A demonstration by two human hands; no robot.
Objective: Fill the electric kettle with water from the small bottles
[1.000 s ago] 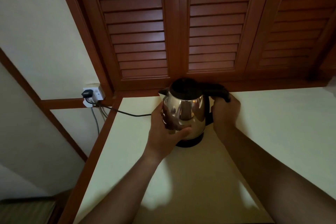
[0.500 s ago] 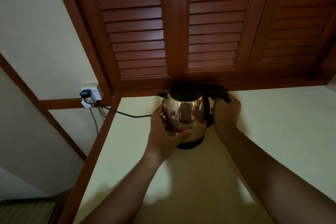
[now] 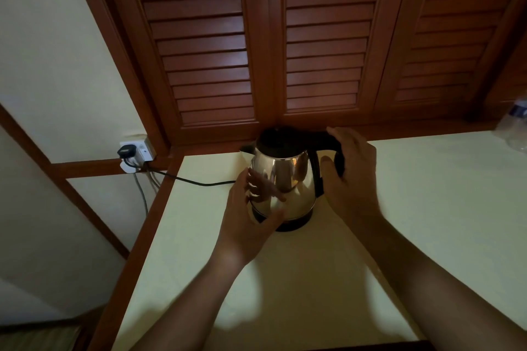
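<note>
Kettle point(image 3: 285, 179) upright on its base point(image 3: 295, 226), at the counter's point(image 3: 427, 208) rear. Right hand's point(image 3: 353, 177) fingers curl round the black handle point(image 3: 315, 140); left hand point(image 3: 246, 224) cups its steel side. Shell rigid, likely slippery, light if empty: the handle offers the surer hold.

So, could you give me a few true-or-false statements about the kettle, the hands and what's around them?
1. The kettle has its lid shut. True.
2. The right hand grips the handle. True.
3. The left hand holds a bottle. False: it holds the kettle's side.
4. The cord lies unplugged. False: it runs to a plug in the wall socket.
5. A bottle stands at the far right of the counter. True.
</note>
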